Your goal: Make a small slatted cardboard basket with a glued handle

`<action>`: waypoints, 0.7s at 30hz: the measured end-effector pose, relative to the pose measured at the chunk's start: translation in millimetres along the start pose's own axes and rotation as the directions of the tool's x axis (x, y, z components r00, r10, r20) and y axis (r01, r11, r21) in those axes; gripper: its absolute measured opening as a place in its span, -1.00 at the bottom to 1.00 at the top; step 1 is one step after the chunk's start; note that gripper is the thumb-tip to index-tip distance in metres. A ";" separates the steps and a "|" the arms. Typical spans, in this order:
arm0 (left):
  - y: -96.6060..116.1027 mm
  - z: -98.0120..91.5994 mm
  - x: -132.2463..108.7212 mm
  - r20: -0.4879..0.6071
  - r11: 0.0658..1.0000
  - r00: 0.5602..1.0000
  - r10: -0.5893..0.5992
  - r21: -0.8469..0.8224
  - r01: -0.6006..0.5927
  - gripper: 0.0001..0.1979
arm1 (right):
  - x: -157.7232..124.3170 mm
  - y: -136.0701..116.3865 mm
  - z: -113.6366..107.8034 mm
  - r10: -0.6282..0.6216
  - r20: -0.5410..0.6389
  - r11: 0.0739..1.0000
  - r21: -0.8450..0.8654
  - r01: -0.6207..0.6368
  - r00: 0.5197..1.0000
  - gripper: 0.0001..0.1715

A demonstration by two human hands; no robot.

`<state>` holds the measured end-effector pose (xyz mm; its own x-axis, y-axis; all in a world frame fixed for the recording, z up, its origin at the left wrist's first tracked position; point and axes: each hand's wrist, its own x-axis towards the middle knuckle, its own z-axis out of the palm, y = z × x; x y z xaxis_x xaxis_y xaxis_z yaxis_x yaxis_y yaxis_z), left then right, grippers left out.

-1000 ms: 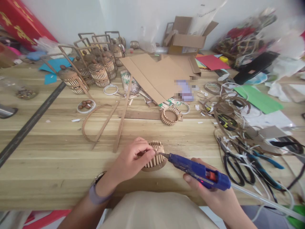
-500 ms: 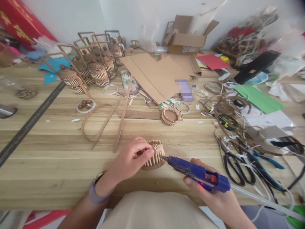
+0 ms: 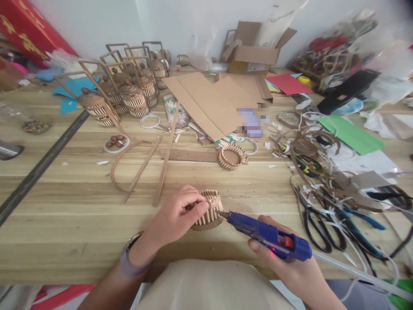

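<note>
In my right hand (image 3: 284,254) is a blue hot glue gun (image 3: 267,234), gripped with its nozzle pointing left and a red light glowing on its side. The nozzle tip meets, or comes very close to, the side of a small round basket (image 3: 208,217) made of upright wooden sticks on a brown base. My left hand (image 3: 182,213) pinches a brown cardboard strip (image 3: 214,202) against the basket's top edge; the fingers hide the basket's left part. Beyond them stands a second stick-walled ring basket (image 3: 232,156).
Scissors (image 3: 318,224) and blue-handled pliers (image 3: 361,224) lie at right among cords. Thin cardboard strips (image 3: 166,159) and a tape ring holding brown beads (image 3: 116,142) lie left. Farther back are lidded baskets with handles (image 3: 133,100), cardboard sheets (image 3: 209,101) and an open box (image 3: 254,54).
</note>
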<state>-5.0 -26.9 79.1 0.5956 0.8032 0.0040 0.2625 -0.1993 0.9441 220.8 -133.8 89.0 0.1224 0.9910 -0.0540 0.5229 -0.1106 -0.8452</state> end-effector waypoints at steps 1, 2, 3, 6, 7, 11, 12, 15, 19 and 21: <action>-0.1 -0.1 0.0 0.001 1.000 1.000 -0.001 -0.003 0.001 -0.68 | -0.1 0.1 0.0 0.003 0.000 1.000 -0.002 -0.003 1.000 -0.57; -0.1 -0.1 0.0 0.001 1.000 1.000 -0.002 -0.006 0.002 -0.68 | -0.3 0.1 -0.1 0.005 0.000 1.000 -0.003 -0.005 1.000 -0.57; -0.1 -0.2 0.0 0.002 1.000 1.000 -0.002 -0.009 0.002 -0.68 | -0.4 0.1 -0.2 0.005 -0.001 1.000 -0.006 -0.005 1.000 -0.57; 0.2 -0.5 -0.7 0.002 1.000 1.000 -0.002 -0.013 0.002 -0.68 | -0.8 0.0 -0.6 0.004 -0.002 1.000 -0.005 -0.004 1.000 -0.56; 0.2 -0.6 -1.0 0.001 1.000 1.000 -0.003 -0.013 0.003 -0.69 | -0.9 -0.1 -0.7 0.005 0.000 1.000 -0.005 -0.005 1.000 -0.55; 0.3 -0.7 -2.0 -0.004 1.000 1.000 -0.006 -0.007 0.006 -0.68 | -1.8 0.0 -1.0 0.007 0.006 1.000 -0.019 -0.007 1.000 -0.56; 0.3 -0.7 -1.9 -0.008 1.000 1.000 -0.005 -0.004 0.005 -0.69 | -2.1 0.1 -0.8 0.005 0.008 1.000 -0.024 -0.005 1.000 -0.57; -0.2 -0.8 -1.2 -0.012 1.000 1.000 0.002 0.003 -0.002 -0.68 | -2.9 0.2 -0.2 0.005 0.011 1.000 -0.027 -0.005 1.000 -0.56; -1.6 -1.0 -0.8 -0.024 1.000 1.000 0.010 0.021 -0.009 -0.69 | -3.6 0.4 -1.1 0.008 0.023 1.000 -0.029 -0.008 1.000 -0.55; -2.2 -0.9 -1.2 -0.025 1.000 1.000 0.006 0.026 -0.006 -0.68 | -4.1 0.0 -2.7 0.005 0.005 0.999 -0.033 -0.004 1.000 -0.55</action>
<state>-7.0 -26.9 77.3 0.5778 0.8160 0.0184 0.2785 -0.2183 0.9353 222.6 -138.1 90.7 0.1209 0.9908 -0.0603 0.5495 -0.1174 -0.8272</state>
